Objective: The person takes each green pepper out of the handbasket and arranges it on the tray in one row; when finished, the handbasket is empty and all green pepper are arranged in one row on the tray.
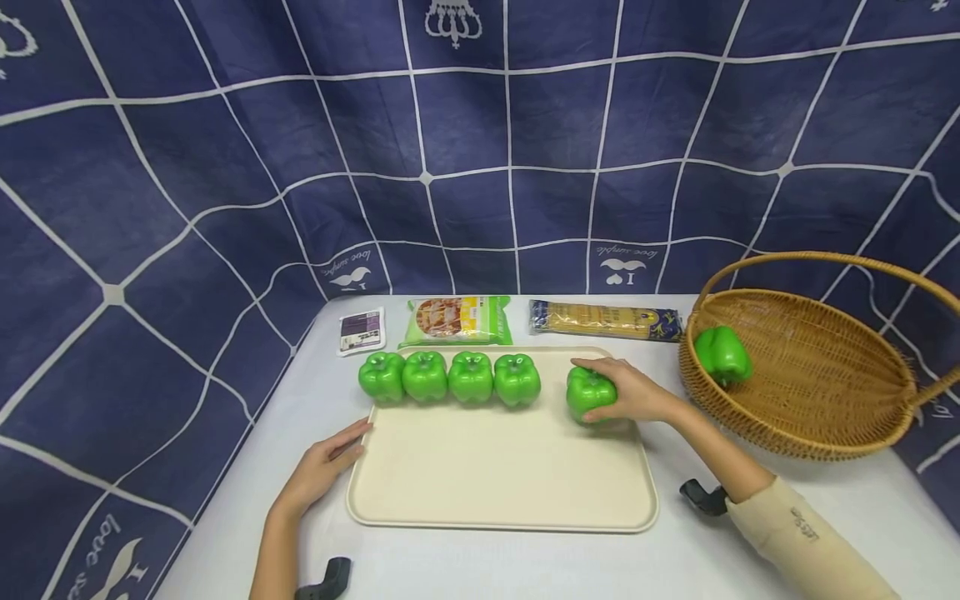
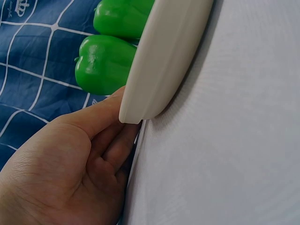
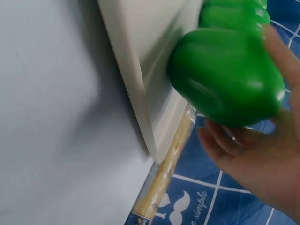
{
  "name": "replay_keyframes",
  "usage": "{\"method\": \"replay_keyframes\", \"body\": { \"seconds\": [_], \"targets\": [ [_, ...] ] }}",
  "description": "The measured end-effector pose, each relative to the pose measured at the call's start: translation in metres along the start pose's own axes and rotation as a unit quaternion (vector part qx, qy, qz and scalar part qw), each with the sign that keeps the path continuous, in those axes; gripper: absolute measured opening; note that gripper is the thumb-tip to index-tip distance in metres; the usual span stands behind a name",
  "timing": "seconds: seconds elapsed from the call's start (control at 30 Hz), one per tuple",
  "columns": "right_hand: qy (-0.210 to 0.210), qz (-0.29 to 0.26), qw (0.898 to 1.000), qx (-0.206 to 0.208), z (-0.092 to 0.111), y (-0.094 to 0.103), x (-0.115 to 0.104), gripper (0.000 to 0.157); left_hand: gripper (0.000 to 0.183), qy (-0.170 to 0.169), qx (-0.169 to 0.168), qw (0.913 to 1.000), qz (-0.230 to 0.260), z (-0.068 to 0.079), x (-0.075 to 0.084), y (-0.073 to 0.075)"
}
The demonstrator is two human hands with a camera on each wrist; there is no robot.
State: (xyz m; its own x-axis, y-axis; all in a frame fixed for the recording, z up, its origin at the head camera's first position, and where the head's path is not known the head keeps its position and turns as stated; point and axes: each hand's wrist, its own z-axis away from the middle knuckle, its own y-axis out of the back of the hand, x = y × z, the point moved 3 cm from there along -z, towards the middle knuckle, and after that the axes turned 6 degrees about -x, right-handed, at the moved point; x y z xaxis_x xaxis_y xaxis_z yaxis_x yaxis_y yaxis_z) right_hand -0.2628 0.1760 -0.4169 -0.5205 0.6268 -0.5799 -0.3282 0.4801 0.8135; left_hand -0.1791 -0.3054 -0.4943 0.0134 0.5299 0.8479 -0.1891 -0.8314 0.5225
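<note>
My right hand [image 1: 630, 392] grips a green bell pepper [image 1: 590, 395] over the right part of the cream tray [image 1: 502, 475]. In the right wrist view, the thumb and fingers curve round this bell pepper [image 3: 225, 77]; whether it touches the tray is unclear. Several more green bell peppers [image 1: 471, 377] form a row along the tray's far side, the leftmost overlapping its left corner. My left hand [image 1: 318, 471] rests against the tray's left edge with extended fingers. Up close in the left wrist view, the fingertips meet the tray rim [image 2: 164, 61] beside two peppers [image 2: 105, 65].
A wicker basket [image 1: 825, 375] with a tall handle stands at the right, one green bell pepper [image 1: 722, 354] inside. Behind the tray lie a pasta packet [image 1: 603, 320], a green food bag [image 1: 457, 320] and a small white packet [image 1: 362, 331]. A blue curtain [image 1: 480, 200] hangs behind.
</note>
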Motion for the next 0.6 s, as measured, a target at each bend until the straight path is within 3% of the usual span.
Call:
{"method": "replay_keyframes", "body": {
  "seconds": [0.2,0.6],
  "targets": [
    [0.023,-0.015,0.999,-0.025,-0.001,0.000,0.002,0.090,0.041,-0.003,0.002,1.0000,0.000,0.000,0.000,0.002],
    [0.024,-0.014,0.999,0.025,-0.024,-0.010,0.000,0.090,0.042,-0.005,0.000,1.0000,0.001,0.000,-0.002,0.000]
  ]
}}
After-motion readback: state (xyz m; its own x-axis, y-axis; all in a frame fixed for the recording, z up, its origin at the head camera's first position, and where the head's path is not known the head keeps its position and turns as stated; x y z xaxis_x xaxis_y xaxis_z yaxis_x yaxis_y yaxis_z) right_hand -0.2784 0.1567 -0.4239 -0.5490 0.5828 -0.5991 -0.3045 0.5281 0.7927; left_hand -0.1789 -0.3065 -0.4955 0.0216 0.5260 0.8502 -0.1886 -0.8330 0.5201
